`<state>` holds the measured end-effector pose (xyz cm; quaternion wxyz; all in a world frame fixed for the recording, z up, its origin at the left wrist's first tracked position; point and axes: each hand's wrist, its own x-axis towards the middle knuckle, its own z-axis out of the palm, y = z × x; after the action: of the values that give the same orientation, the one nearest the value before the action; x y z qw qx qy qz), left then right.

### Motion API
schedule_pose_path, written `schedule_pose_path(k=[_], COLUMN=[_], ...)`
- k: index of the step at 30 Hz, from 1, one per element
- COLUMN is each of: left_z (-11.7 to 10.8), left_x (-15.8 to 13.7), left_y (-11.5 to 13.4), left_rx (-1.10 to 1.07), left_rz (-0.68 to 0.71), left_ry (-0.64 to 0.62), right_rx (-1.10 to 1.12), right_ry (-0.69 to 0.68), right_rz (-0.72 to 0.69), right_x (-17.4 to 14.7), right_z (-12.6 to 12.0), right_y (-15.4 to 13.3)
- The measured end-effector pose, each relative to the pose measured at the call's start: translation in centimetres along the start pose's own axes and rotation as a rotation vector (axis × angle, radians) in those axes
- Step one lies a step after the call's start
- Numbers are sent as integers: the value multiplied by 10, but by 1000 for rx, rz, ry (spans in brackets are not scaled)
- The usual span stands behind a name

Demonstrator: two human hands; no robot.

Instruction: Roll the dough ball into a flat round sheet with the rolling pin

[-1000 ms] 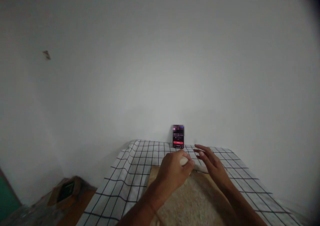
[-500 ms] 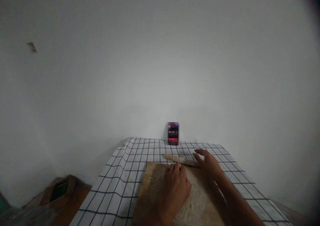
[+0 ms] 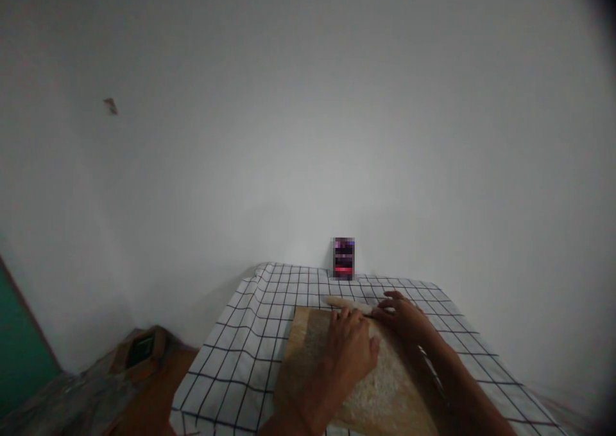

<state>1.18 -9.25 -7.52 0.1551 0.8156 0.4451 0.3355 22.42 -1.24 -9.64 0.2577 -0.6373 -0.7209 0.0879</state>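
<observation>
A wooden board (image 3: pixel 298 372) dusted with flour lies on the table before me. My left hand (image 3: pixel 352 343) is over its far middle part, back upward, with bent fingers near the far edge and the thumb out to the right; what is under the palm is hidden. Just past that edge, a pale floury rolling pin (image 3: pixel 342 302) lies slantwise on the cloth. At the pin's right end is my right hand (image 3: pixel 402 317), its fingers partly spread and their tips at or over the pin. Whether they touch it I cannot tell.
A white tablecloth with black grid lines (image 3: pixel 235 346) covers the table. At its back, a small dark upright object (image 3: pixel 343 259), blurred out, leans by the white wall (image 3: pixel 308 134). A brown box (image 3: pixel 144 352) sits low on the left, near a green panel (image 3: pixel 22 352).
My right hand has come down and leftward, closer to the rolling pin and the board's far edge. The left hand has shifted slightly forward. The whole view has turned a little to the left.
</observation>
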Motion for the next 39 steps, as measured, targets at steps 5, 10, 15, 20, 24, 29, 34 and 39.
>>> schedule_pose_path(k=[5,10,15,20,24,29,34,39], left_z=[-5,-7,-4,-7,-24,-38,-38,-36], left_x=[2,-1,-5,-6,-4,-3,1,0], left_y=[4,3,-2,-3,-12,-30,-36,-34], left_rx=[-99,-172,-77,47,-45,-59,-95,-111], left_rz=[53,91,74,17,22,53,106,88], left_ry=[-20,-46,-48,20,-148,-149,-188,-135], right_rx=[-3,-58,-77,-77,-67,-42,-7,-6], right_ry=[13,-32,-55,-64,-58,-57,-72,-76], right_rz=[-28,-30,-12,-16,-11,16,11,-1], right_x=[6,7,6,4,3,4,6,8], right_z=[7,11,10,9,7,6,7,11], right_y=[5,8,2,-1,-1,1,4,10])
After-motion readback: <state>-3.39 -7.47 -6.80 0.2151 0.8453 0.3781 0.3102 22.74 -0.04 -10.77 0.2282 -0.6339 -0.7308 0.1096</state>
